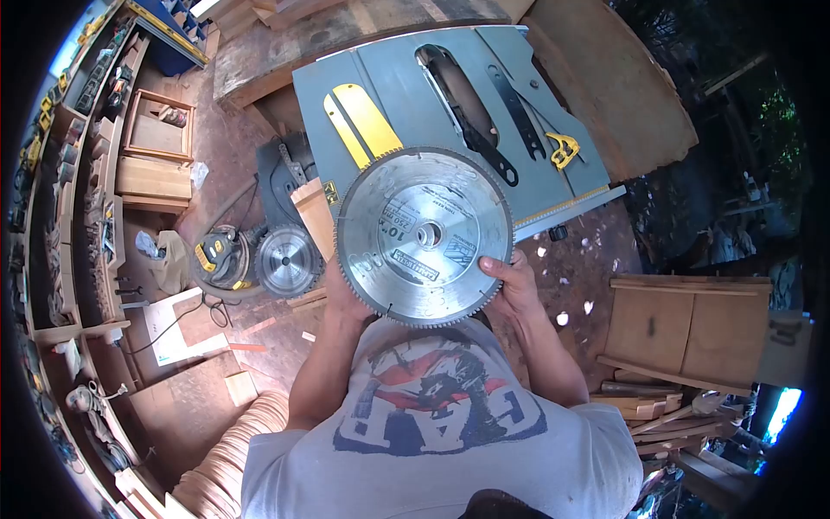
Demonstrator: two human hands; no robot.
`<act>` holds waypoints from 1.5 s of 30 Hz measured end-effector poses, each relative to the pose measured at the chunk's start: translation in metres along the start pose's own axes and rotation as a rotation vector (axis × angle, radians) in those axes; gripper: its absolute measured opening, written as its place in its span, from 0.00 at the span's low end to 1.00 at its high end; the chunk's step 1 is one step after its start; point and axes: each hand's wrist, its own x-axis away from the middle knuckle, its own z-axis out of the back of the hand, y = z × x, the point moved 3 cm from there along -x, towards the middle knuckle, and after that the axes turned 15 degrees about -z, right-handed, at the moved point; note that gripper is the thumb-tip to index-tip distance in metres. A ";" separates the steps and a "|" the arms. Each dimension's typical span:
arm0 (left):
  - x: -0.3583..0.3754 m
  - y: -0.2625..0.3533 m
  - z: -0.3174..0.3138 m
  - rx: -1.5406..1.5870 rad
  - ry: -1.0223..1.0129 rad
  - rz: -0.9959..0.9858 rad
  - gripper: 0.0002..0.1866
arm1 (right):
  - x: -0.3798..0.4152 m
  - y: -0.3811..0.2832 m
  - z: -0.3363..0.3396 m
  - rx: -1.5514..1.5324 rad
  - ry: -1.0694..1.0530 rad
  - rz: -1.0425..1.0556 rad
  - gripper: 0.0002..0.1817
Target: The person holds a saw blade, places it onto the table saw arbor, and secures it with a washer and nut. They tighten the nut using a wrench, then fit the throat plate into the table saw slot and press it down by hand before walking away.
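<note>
A large round saw blade, silver with printed text and a centre hole, is held up in front of my chest. My right hand grips its lower right edge, with the thumb on the face. At the lower left edge, my left hand is around the rim, its fingers mostly hidden behind the blade. Beyond the blade lies a grey-blue table saw top with an open slot. On it rest a yellow insert plate, a black flat part and a yellow-handled piece.
A second circular blade and a yellow-black power tool are at the left. Shelves of tools line the far left. Wooden panels and stacked boards stand at the right, and a ribbed hose is at lower left.
</note>
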 end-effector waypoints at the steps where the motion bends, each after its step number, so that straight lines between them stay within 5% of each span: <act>1: 0.002 -0.001 -0.004 -0.004 0.010 -0.015 0.26 | 0.001 0.000 -0.001 0.008 -0.001 -0.009 0.17; 21: 0.020 0.012 0.020 -0.176 -0.051 -0.241 0.37 | 0.000 0.013 -0.007 0.023 0.140 -0.080 0.20; 28: 0.016 0.024 0.032 -0.298 0.272 -0.227 0.43 | 0.000 0.004 -0.016 0.143 0.170 -0.093 0.23; 34: 0.012 0.020 0.025 -0.157 -0.054 -0.112 0.43 | 0.005 -0.007 -0.030 0.181 0.199 -0.027 0.22; 45: 0.009 0.021 0.006 -0.225 -0.064 -0.113 0.51 | 0.001 -0.008 -0.038 0.207 0.265 -0.028 0.27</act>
